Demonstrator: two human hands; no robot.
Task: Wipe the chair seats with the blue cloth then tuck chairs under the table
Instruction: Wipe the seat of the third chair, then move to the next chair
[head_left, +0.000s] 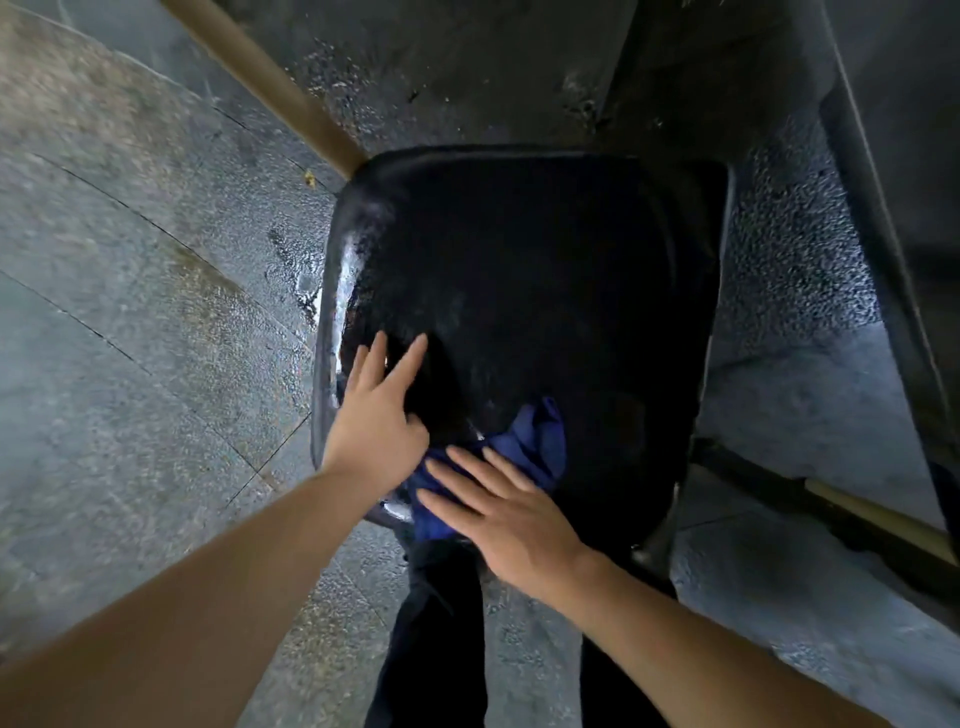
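Pressing flat on the cloth (524, 452), the right hand (511, 514) is lying with fingers spread and straight, palm down, pinching nothing. The blue cloth is lying bunched at the seat's (545, 270) near edge, part of it draping over that edge beneath the palm. The left hand (376, 415) is resting open on the seat near its near-left corner, fingers extended and slightly splayed, fingertips touching the black surface; its thumb side is lying just beside the cloth, and whether it is touching the fabric cannot be told. The seat is looking wet and glossy along its left edge. The chair is standing on a wet speckled floor (130, 312). A tan bar (270, 88) is running diagonally from the top toward the seat's far-left corner. Dark trouser legs (431, 623) are showing below the near edge.
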